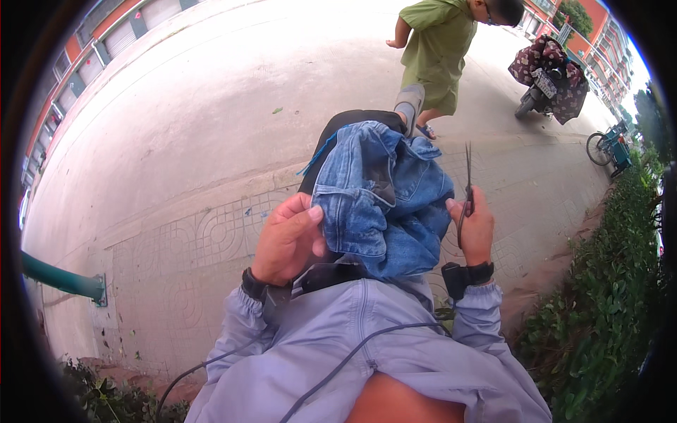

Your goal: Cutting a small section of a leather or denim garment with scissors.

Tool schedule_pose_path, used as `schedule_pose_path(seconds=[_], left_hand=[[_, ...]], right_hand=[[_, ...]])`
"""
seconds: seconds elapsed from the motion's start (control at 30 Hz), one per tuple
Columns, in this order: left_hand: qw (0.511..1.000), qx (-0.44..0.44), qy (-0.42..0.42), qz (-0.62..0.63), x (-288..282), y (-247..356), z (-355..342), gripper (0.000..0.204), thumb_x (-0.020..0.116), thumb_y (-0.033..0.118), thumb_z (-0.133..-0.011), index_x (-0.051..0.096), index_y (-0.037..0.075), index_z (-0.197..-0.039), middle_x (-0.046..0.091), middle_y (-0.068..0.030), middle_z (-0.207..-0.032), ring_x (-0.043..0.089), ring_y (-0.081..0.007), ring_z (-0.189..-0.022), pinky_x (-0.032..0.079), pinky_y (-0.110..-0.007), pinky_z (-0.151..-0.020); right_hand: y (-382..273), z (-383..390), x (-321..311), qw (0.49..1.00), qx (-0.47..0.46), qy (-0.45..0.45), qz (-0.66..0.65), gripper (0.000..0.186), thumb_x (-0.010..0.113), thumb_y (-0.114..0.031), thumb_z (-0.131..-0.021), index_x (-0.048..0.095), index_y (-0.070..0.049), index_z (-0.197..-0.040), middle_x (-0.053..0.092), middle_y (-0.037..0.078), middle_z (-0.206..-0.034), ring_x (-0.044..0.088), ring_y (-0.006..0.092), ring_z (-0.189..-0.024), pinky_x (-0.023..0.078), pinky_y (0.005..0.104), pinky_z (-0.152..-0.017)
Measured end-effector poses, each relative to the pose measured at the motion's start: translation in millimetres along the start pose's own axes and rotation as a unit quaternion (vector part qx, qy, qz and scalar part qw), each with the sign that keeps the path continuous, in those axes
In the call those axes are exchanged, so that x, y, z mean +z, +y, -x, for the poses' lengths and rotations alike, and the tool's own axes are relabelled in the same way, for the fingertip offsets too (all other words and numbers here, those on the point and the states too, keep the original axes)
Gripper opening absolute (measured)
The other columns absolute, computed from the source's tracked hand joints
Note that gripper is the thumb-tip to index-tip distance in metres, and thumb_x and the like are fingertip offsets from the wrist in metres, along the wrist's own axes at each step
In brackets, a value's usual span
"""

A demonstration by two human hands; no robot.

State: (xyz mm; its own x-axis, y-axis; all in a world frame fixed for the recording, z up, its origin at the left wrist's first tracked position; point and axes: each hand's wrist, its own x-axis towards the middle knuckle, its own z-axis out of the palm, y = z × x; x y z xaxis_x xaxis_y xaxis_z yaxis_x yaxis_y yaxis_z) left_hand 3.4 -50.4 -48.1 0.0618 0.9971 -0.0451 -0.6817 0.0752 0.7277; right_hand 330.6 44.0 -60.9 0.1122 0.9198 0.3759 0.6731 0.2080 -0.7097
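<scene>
A bunched piece of blue denim clothing [377, 211] lies over my lap and black-trousered leg [331, 134], with a grey shoe [412, 102] beyond it. My left hand [289, 236] pinches the denim's left edge between thumb and fingers. My right hand [472, 225] holds dark metal scissors [469, 169] upright by the handles, beside the denim's right side, its thumb at or very near the cloth. A blue cord or fringe [310, 158] shows at the upper left of the denim.
A person [434, 60] in green stands just beyond my foot on the pavement [176, 268]. A scooter [543, 92] with patterned covers and a green tricycle [613, 148] are parked at upper right. A hedge [592, 310] runs along the right; a green pole [63, 278] is at left.
</scene>
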Motion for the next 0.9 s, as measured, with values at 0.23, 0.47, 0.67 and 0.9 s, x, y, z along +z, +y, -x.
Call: schedule_pose_path(seconds=[0.23, 0.47, 0.67, 0.9], left_hand=[[1.0, 0.008, 0.007, 0.0, 3, 6, -2, 0.009, 0.062, 0.014, -0.098, 0.059, 0.006, -0.097, 0.066, -0.0047, -0.081, 0.058, -0.0104, -0.052, 0.046, -0.023, -0.046], [0.999, 0.004, 0.009, -0.039, 11, 12, 0, 0.009, 0.065, 0.012, -0.097, 0.061, 0.004, -0.1, 0.065, -0.0026, -0.083, 0.05, -0.0052, -0.049, 0.039, -0.018, -0.043], [0.999, 0.006, 0.001, -0.047, 16, 16, -2, 0.009, 0.064, 0.011, -0.097, 0.061, 0.003, -0.1, 0.065, -0.0024, -0.083, 0.046, -0.0033, -0.048, 0.035, -0.018, -0.041], [0.999, -0.001, 0.006, -0.043, 18, 14, -2, 0.008, 0.063, 0.01, -0.098, 0.061, 0.003, -0.101, 0.064, -0.0028, -0.081, 0.046, -0.0034, -0.046, 0.035, -0.018, -0.04]], right_hand=[[-67, 16, -58, 0.915, -0.012, -0.27, -0.301, 0.054, 0.075, -0.035, -0.09, 0.056, 0.003, -0.124, 0.063, 0.003, -0.088, 0.059, 0.011, -0.071, 0.049, 0.0254, -0.066], [-90, 21, -38, 0.751, -0.098, -0.617, -0.213, 0.062, 0.069, -0.052, -0.091, 0.058, 0.002, -0.12, 0.062, 0.006, -0.085, 0.058, 0.0131, -0.072, 0.045, 0.0269, -0.064], [-91, 21, -22, 0.736, -0.108, -0.642, -0.185, 0.064, 0.06, -0.058, -0.094, 0.06, 0.003, -0.114, 0.058, 0.009, -0.083, 0.058, 0.0191, -0.074, 0.045, 0.0311, -0.066], [-87, 22, -20, 0.728, -0.1, -0.648, -0.202, 0.063, 0.06, -0.057, -0.094, 0.061, 0.003, -0.113, 0.058, 0.009, -0.083, 0.058, 0.0196, -0.076, 0.046, 0.0316, -0.069]])
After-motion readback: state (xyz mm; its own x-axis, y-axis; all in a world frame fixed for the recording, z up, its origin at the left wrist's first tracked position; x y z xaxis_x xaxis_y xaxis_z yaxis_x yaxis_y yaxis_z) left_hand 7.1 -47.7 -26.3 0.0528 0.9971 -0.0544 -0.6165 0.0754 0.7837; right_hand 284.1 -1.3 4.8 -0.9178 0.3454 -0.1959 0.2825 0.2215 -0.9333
